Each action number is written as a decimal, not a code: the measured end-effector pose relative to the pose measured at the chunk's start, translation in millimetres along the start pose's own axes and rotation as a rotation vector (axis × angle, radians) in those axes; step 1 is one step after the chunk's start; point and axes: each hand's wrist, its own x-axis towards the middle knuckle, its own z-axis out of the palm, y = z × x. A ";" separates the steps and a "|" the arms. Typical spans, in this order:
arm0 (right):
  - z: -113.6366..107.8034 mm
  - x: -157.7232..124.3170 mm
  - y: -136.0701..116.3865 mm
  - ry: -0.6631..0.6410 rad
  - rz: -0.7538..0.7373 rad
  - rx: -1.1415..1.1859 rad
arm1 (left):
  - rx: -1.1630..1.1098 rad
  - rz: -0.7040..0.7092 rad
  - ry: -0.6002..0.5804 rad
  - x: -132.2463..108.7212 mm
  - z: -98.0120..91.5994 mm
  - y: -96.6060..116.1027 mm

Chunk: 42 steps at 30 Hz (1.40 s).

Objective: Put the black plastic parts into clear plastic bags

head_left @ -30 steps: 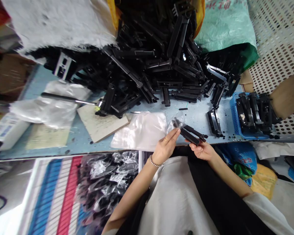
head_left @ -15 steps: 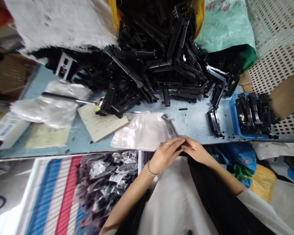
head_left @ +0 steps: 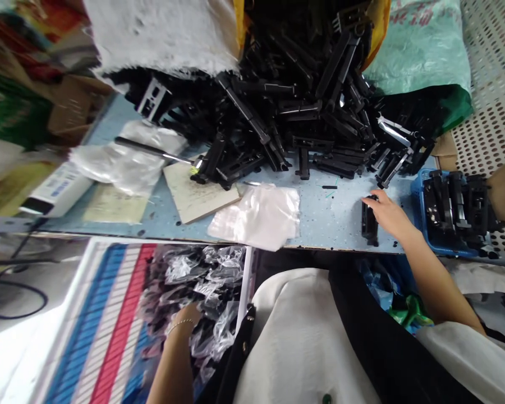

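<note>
My right hand (head_left: 387, 214) has its thumb and fingers closed on the top end of a long black part (head_left: 369, 225), which is on the blue tabletop near the front edge. My left hand (head_left: 189, 315) reaches down among clear plastic bags with dark contents (head_left: 206, 289) in a bin below the table. Its fingers are hidden there. A stack of flat clear plastic bags (head_left: 258, 216) lies on the table between the two hands.
A heap of black parts (head_left: 256, 123) spills from sacks at the back. To the right stands a blue basket (head_left: 440, 245) holding several black parts. A screwdriver-like tool (head_left: 151, 150), a board (head_left: 197, 193) and a white box (head_left: 61, 191) lie at left.
My hands have parted. The left went down into the bin of bagged parts, no longer with the piece both hands held. The right moved right onto a black part on the table. The view shifted.
</note>
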 end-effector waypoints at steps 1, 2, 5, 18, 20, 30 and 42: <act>-2.4 1.7 -5.1 -0.024 -0.023 -0.001 | 0.009 -0.045 0.035 3.3 0.4 2.9; -4.8 3.0 -10.6 -0.040 -0.041 -0.010 | 0.015 -0.082 0.080 8.0 -1.6 9.4; -10.0 5.9 -27.5 -0.067 -0.102 -0.042 | -0.019 -0.094 0.248 26.8 -13.0 56.7; 10.4 -3.7 -44.4 -0.052 0.118 0.821 | -0.392 0.539 0.064 98.0 12.8 265.2; 15.8 -0.7 -57.4 -0.079 0.209 1.209 | -0.503 0.487 0.009 103.3 7.6 253.7; 8.2 77.9 -189.3 -0.132 0.184 2.197 | -0.598 0.404 0.040 86.5 -4.7 258.5; 34.4 2.4 -139.7 -0.852 0.210 2.162 | -0.332 0.656 0.170 85.1 -23.3 242.4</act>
